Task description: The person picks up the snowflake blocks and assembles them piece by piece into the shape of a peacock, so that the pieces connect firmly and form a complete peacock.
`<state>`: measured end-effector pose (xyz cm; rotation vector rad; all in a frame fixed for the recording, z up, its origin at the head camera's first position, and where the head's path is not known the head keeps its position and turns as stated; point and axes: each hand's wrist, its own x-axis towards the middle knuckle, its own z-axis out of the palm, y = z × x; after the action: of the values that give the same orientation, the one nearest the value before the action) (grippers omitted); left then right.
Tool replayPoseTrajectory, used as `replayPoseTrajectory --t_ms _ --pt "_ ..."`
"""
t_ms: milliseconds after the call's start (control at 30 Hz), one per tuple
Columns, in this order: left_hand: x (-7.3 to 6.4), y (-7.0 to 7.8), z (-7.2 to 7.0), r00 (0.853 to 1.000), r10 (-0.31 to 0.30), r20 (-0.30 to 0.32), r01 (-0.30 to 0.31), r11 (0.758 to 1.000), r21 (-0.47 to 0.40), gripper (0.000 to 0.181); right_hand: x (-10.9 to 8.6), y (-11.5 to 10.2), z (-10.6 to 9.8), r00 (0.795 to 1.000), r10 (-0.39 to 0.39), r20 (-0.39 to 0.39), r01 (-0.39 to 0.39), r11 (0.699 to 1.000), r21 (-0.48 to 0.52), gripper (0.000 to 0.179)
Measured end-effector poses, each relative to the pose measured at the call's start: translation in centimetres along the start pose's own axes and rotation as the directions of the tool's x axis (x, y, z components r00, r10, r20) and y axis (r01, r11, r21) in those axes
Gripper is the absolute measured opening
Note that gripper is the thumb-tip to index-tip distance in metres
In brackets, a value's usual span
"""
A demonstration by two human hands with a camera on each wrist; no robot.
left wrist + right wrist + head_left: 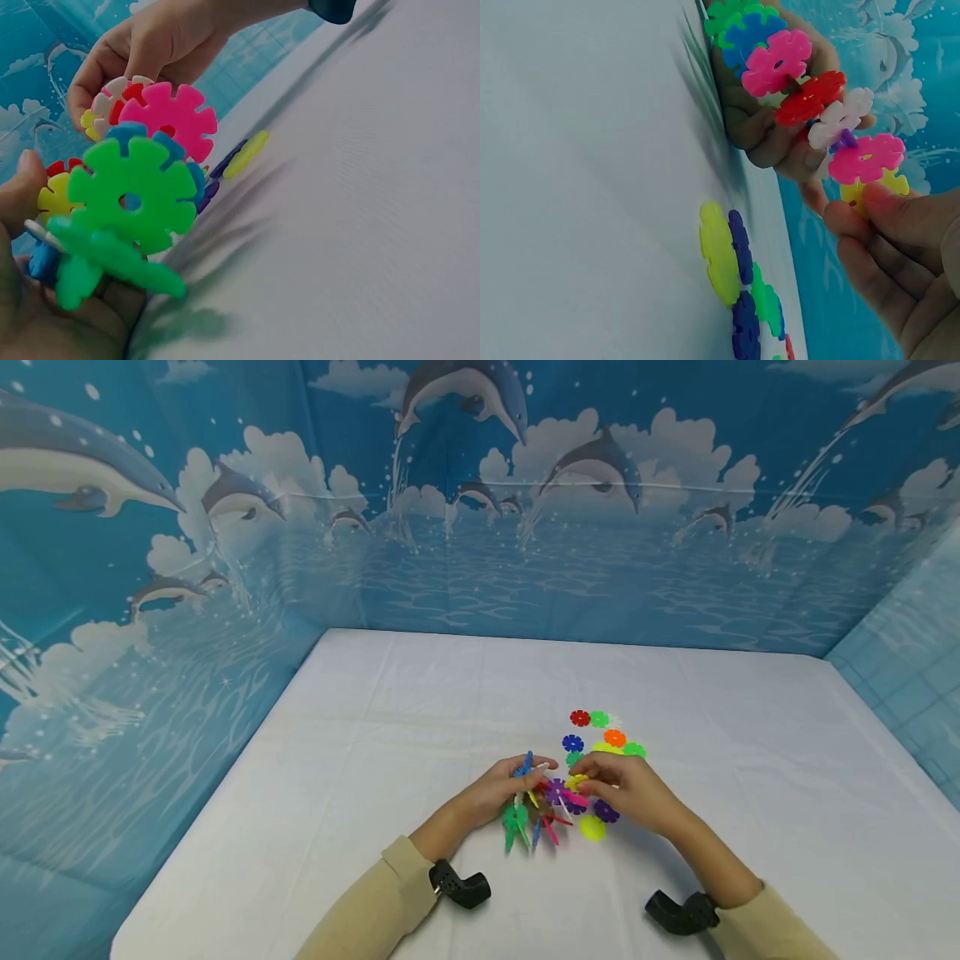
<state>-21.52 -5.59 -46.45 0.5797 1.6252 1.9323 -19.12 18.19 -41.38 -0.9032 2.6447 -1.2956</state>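
Left grip [491, 792] is curled round the disc cluster [154, 169] above the desk [420, 693]; right grip [632, 787] pinches a yellow disc [895, 182] against the pink disc [885, 150] at its end. Looks like slotting; can't tell if seated. Next probably needs notch alignment, then a push. Loose discs [592, 828] lie nearby.

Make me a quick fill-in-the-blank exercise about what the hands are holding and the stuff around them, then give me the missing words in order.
1. The left hand holds a cluster of linked discs, while the right hand pinches a ____ flower disc.
2. In the head view's farthest row, just left of a light green disc, lies a ____ one.
3. The tablecloth is plain ____.
4. The blue backdrop shows leaping ____.

Missing words: yellow; red; white; dolphins.
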Motion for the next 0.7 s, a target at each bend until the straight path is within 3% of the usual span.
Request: replayPoseTrajectory --t_ms 300,700 --pt "0.0 0.1 -0.5 0.999 -0.024 -0.028 0.026 0.998 0.064 0.042 0.1 -0.3 1.4 0.986 -0.167 -0.030 0.165 0.985 -0.044 0.014" --pt "0.3 -0.2 0.0 0.999 -0.035 0.006 0.036 0.994 -0.101 0.042 0.0 0.7 0.7 0.999 -0.038 -0.037 0.037 0.999 -0.030 0.011"
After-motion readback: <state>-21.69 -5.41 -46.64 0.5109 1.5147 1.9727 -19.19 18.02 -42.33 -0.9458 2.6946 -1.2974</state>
